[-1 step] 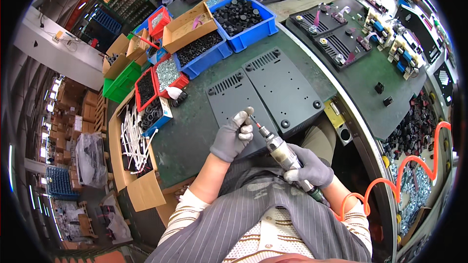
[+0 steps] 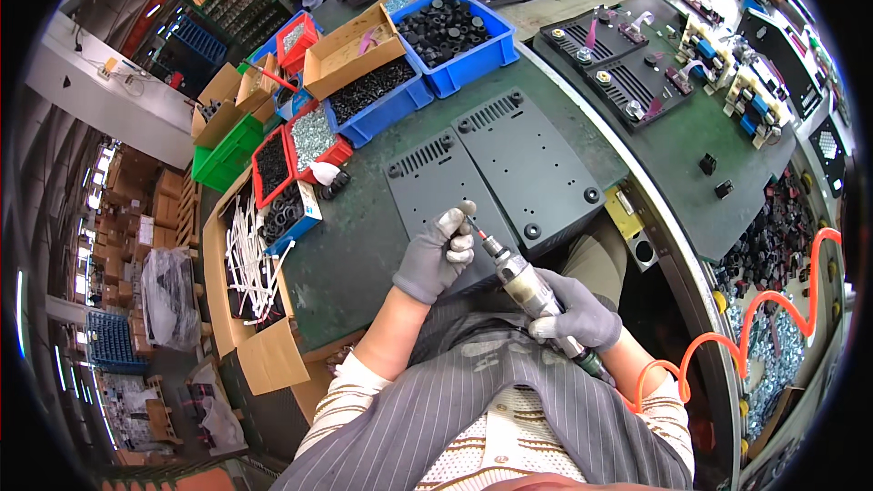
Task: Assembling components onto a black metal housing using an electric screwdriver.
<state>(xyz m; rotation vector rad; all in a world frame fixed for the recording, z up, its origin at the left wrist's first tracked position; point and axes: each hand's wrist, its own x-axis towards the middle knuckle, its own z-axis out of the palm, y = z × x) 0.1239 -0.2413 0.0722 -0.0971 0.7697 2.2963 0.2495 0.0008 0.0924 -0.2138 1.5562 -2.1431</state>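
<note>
The pneumatic screwdriver (image 2: 532,293) sits clenched in the right hand (image 2: 582,314), left hand (image 2: 438,253) fingers pinching its tip.

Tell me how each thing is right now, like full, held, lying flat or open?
Grey-gloved left hand: pinching at the tool's tip.
Grey-gloved right hand: wrapped round the tool.
Silver air screwdriver: held tilted, tip near the panel.
Two dark grey metal panels: lying flat, side by side.
Big blue plastic bin: full of black parts.
Orange coiled hose: hanging loose.
</note>
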